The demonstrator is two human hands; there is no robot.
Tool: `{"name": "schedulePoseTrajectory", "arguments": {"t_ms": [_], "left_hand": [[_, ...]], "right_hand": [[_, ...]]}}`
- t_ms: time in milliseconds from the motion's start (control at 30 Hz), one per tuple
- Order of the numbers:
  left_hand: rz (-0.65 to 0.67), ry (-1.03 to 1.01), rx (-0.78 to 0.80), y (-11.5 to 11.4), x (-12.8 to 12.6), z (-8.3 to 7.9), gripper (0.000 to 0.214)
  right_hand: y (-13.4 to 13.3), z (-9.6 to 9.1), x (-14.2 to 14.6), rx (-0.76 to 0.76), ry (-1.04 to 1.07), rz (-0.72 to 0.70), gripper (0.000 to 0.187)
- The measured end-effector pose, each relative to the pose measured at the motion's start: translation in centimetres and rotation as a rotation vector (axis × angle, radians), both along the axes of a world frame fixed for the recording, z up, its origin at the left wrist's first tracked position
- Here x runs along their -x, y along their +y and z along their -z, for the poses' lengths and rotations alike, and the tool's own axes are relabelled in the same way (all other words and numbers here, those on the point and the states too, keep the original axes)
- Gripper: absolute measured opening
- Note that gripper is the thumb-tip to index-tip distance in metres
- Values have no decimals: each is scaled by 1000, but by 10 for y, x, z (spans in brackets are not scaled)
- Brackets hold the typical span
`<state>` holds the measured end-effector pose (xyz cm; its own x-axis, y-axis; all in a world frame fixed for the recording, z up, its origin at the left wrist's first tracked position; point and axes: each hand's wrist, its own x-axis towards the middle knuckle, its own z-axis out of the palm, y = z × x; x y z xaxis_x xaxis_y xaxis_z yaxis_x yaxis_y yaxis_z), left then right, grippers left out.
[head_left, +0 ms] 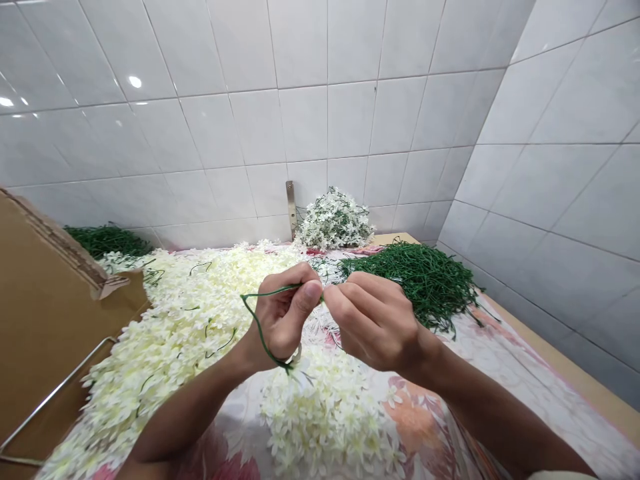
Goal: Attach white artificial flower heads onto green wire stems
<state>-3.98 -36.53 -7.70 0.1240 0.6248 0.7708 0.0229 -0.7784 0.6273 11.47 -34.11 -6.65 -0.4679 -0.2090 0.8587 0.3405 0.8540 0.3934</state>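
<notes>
2 hands (285,317) (377,323), 1 grn stem (258,328) in L, 2 grn piles (417,283) (110,241)

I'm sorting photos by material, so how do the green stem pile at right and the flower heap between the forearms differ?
Colour: the stem pile is dark green; the flower heap is white to pale yellow. Form: the stem pile is thin, tangled strands; the flower heap, petalled blossoms. Both lie on the patterned cloth.

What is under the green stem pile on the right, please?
Floral cloth shows at the near edge of the green artificial stems; whatever lies directly beneath is covered.
</notes>
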Motion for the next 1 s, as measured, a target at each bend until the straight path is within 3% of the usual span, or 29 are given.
{"name": "schedulePoseTrajectory", "arguments": {"t_ms": [467, 700, 900, 1000], "left_hand": [[24, -20, -1, 6, -3, 4, 34], [239, -49, 235, 9, 10, -9, 32], [216, -107, 281, 8, 3, -15, 39], [135, -69, 284, 12, 8, -13, 38]], "right_hand": [[7, 4, 2, 15, 9, 40, 16], [11, -2, -5, 40, -14, 38, 11], [9, -3, -7, 14, 32, 42, 13], [10, -9, -10, 47, 33, -35, 5]]}}
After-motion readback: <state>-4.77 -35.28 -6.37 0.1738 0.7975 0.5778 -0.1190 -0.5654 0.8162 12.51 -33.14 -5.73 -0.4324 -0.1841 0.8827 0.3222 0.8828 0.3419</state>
